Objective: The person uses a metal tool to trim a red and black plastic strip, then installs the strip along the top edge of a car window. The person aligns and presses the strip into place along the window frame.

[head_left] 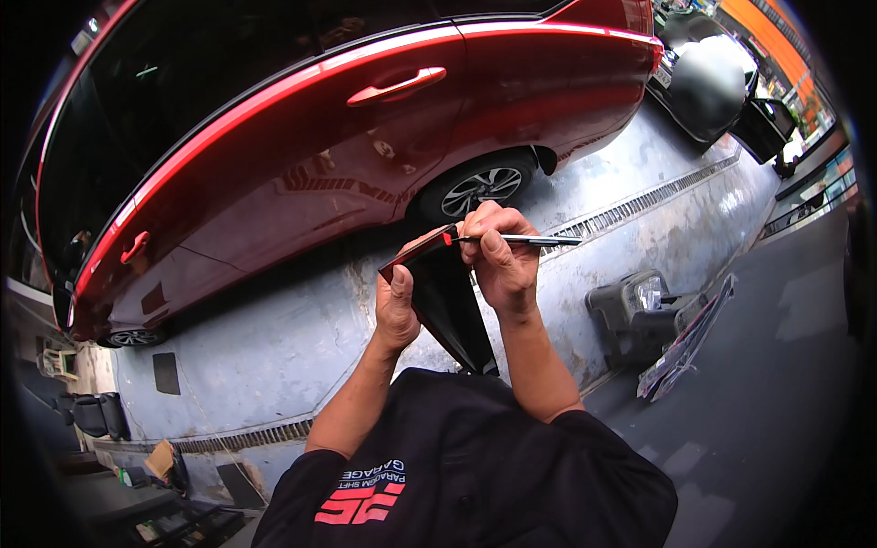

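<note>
In front of my chest, my left hand (pixel 396 309) is closed around the edge of a long, flat black panel (pixel 448 306) with a reddish upper edge. The panel slants down towards my body, and its lower end meets my shirt. My right hand (pixel 504 260) pinches a slim black-and-silver pen-like tool (pixel 548 240) between thumb and fingers. The tool lies almost level, its rear end pointing right. Its other end is at the red upper corner of the panel; whether it touches is too small to tell. Both hands are close together.
A red car (pixel 301 192) stands across the far side, its rear wheel (pixel 480 190) just beyond my hands. A floor drain grate (pixel 639 203) runs to the right. A grey plastic part (pixel 630 315) and a plastic-wrapped flat piece (pixel 685 342) are at the right.
</note>
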`<action>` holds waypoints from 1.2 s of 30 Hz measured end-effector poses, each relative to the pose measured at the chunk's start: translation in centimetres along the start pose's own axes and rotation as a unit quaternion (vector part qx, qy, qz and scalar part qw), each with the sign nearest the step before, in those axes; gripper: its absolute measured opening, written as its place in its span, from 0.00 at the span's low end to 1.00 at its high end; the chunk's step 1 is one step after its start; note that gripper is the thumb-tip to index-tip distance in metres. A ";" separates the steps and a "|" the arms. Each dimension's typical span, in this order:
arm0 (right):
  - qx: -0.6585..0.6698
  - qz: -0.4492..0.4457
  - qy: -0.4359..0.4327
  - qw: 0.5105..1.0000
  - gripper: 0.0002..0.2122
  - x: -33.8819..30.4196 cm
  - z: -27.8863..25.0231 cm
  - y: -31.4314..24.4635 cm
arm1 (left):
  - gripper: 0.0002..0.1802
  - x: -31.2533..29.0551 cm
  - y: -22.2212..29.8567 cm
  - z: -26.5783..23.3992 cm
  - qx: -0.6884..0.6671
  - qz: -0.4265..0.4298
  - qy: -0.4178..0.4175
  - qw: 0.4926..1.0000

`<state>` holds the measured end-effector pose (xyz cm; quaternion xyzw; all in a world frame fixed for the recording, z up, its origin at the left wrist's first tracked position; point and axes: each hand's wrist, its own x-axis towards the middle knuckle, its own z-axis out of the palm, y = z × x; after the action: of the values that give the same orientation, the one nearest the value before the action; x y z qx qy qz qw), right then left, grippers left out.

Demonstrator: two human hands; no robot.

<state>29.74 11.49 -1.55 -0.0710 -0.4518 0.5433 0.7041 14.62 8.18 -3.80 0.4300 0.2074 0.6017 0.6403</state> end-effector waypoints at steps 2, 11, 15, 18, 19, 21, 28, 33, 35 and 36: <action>-0.020 -0.046 0.002 0.999 0.13 0.1 0.1 -0.4 | 0.45 0.1 -0.1 -0.4 -0.007 -0.007 -0.015 1.000; -0.633 -0.223 -0.057 0.739 0.11 0.1 2.2 -3.7 | 0.46 0.3 -0.2 0.1 0.134 0.072 0.016 0.988; -0.691 -0.276 -0.041 0.666 0.12 -0.3 2.6 -2.0 | 0.47 0.6 0.1 0.4 0.246 0.143 0.009 0.959; -0.701 -0.284 -0.029 0.654 0.12 -0.2 3.0 -1.7 | 0.47 0.5 0.5 0.9 0.263 0.153 0.004 0.953; -0.703 -0.280 -0.031 0.653 0.12 -0.2 3.0 -1.8 | 0.47 0.5 0.6 1.0 0.264 0.156 0.003 0.952; -0.710 -0.292 -0.032 0.641 0.12 -0.2 2.6 -1.4 | 0.48 0.4 0.6 1.0 0.267 0.154 0.005 0.951; -0.710 -0.270 -0.041 0.650 0.11 -1.0 3.2 -1.9 | 0.50 0.8 0.0 -0.8 0.273 0.136 0.008 0.952; -0.707 -0.224 -0.030 0.670 0.11 -3.6 2.2 -3.6 | 0.52 2.1 -0.9 -3.8 0.229 0.134 0.068 0.962; -0.723 -0.191 -0.006 0.664 0.08 -4.8 1.0 -4.8 | 0.52 2.3 -0.9 -5.8 0.204 0.149 0.099 0.963; -0.730 -0.171 0.012 0.662 0.06 -5.7 -0.5 -4.9 | 0.52 2.3 -0.7 -6.7 0.195 0.156 0.116 0.961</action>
<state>33.49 4.99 -2.19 -0.4898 -0.6994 -0.0920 0.5123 10.20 12.44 -7.43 0.5006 0.3239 0.6879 0.4140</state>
